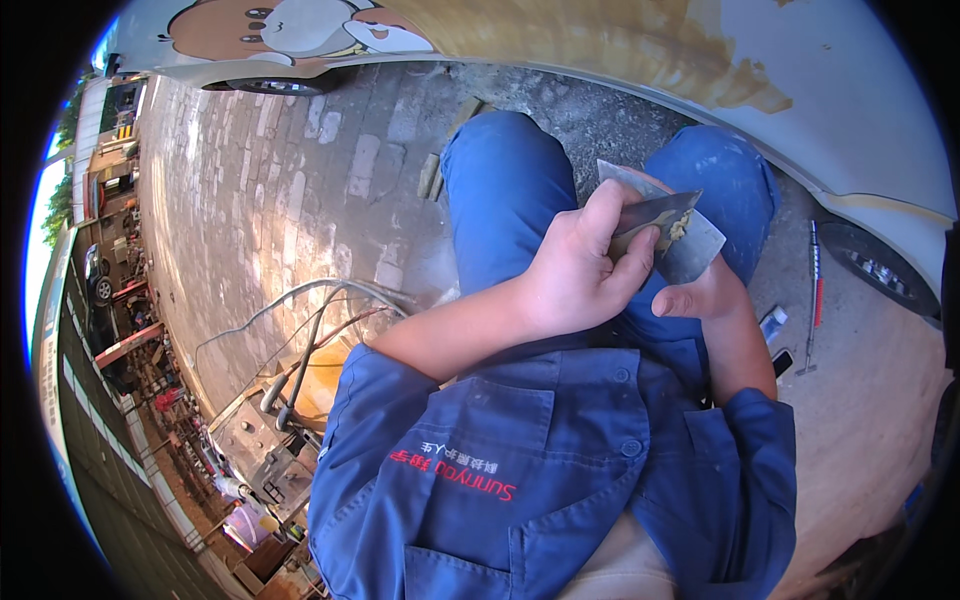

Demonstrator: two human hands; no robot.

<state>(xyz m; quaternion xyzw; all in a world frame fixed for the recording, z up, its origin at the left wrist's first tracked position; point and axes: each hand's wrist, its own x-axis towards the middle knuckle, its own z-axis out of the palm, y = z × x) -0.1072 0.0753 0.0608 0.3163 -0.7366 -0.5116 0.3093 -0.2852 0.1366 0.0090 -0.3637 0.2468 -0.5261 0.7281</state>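
My left hand [575, 265] pinches a dark putty knife [660, 212] between thumb and fingers. A lump of yellowish putty [680, 225] sits at its edge. Beneath it lies a flat grey metal plate [697, 248], which my right hand [700, 297] grips from below with the thumb at the near edge. The knife overlaps the plate, and the putty is between them. Both hands are close together over my knees. Ahead stands a light-coloured vehicle body panel [640, 35] with tan, smeared patches and a cartoon animal picture on its left part.
A long thin tool with a red section [818, 290], a small bottle [773, 322] and a dark phone-like object [782, 361] lie at right. Wheels [880, 265] flank the panel. Hoses [310, 330] and a cluttered cart [265, 450] stand at left. Wooden pieces [430, 175] lie by my left knee.
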